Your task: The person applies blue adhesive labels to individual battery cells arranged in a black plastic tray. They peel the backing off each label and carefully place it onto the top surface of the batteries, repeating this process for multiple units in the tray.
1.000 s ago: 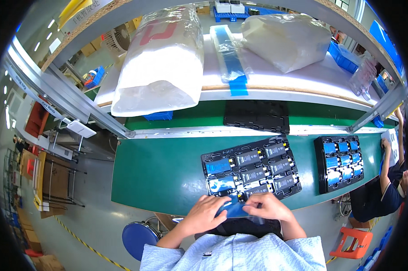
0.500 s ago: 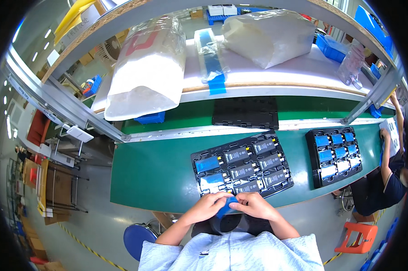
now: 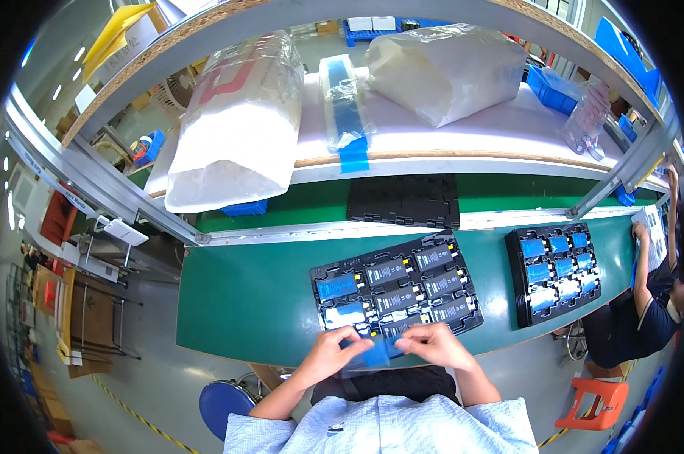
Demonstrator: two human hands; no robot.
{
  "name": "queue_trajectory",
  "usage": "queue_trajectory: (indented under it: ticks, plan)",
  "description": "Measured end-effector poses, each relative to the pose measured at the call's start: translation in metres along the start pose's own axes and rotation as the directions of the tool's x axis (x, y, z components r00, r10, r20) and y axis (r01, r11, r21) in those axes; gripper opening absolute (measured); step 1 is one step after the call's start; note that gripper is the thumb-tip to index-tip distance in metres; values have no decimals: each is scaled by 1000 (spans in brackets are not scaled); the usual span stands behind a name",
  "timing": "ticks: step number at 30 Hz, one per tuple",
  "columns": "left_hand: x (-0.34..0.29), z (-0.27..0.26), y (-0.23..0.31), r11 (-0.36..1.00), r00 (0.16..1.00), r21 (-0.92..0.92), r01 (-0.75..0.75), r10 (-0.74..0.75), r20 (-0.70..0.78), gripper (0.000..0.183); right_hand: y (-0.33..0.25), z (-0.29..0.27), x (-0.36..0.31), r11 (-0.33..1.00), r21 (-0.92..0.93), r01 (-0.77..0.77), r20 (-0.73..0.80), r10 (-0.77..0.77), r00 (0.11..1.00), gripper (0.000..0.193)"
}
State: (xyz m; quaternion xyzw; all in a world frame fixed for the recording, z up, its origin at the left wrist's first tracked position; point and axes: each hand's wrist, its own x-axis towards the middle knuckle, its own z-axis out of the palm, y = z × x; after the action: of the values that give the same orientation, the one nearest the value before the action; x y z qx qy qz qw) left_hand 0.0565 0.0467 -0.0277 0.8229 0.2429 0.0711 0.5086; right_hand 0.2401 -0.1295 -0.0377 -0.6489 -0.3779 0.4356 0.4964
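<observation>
Working at the near edge of a long green-topped table (image 3: pixel 236 295), a person in a light blue short-sleeved shirt (image 3: pixel 402 424) has a thin, translucent blue sheet of film (image 3: pixel 375 354) between two bare hands. The left hand (image 3: pixel 333 356) is closed on the film's left part; the right hand (image 3: pixel 435 345) pinches its right edge between thumb and fingertips. The film hangs just in front of a black moulded plastic tray (image 3: pixel 342 266) of flat, dark rectangular packs, two at its left faced in blue.

To the right stands a deeper black plastic tray stack (image 3: pixel 520 295) with blue-faced packs. At the far side, a flat black plastic tray (image 3: pixel 402 203) lies beneath a white-topped shelf (image 3: pixel 463 145) bearing two bulky whitish plastic bags, left (image 3: pixel 232 151) and right (image 3: pixel 448 76), with a clear packet with a blue strip (image 3: pixel 346 110) between them.

On the grey floor (image 3: pixel 160 378), a round blue-seated stool (image 3: pixel 224 408) stands at left and an orange plastic stool (image 3: pixel 595 401) at right, near a co-worker in dark clothing (image 3: pixel 648 321).
</observation>
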Motion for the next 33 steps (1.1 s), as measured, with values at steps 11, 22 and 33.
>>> queue_trajectory:
  ticks: [11,22,33]
  plan:
    - [23,-18,-15,973,996,229,41,-21,-87,29,5,-72,83,997,24,-79,-260,83,962,20]
    - [57,17,-14,861,967,503,-73,185,-176,33,23,-44,127,985,-155,-72,-243,32,970,28]
    - [60,16,-13,882,960,462,-89,201,-197,31,16,-40,127,975,-203,-93,-269,36,963,28]
